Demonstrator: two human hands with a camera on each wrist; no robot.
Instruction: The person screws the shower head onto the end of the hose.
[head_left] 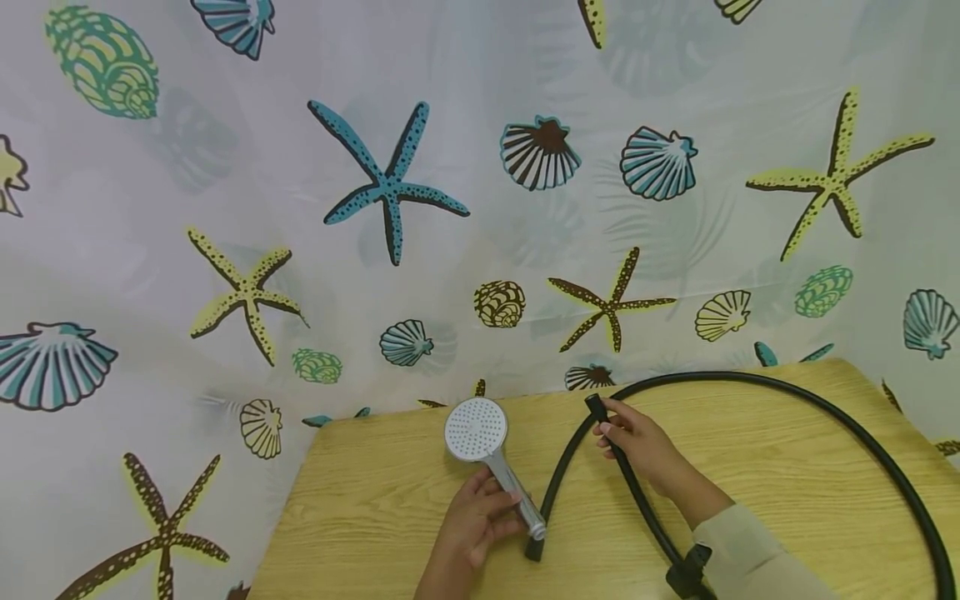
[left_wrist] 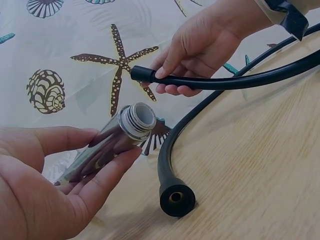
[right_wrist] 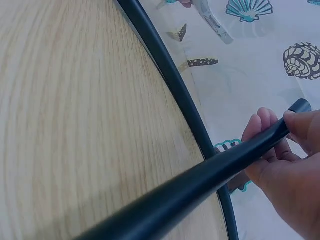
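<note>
My left hand grips the chrome handle of a shower head, its round white spray face turned up toward the head camera. In the left wrist view the handle's threaded end points at the right hand. My right hand pinches a black shower hose just behind its narrow end fitting. That fitting is held above the table, apart from the handle's thread. The hose's other end, a wider cone-shaped fitting with a hole in its face, lies on the wood below.
A wood-grain table carries the hose, which loops along the back and round the right side. Behind hangs a white curtain printed with starfish and shells. A black strap sits on the right wrist by a light sleeve.
</note>
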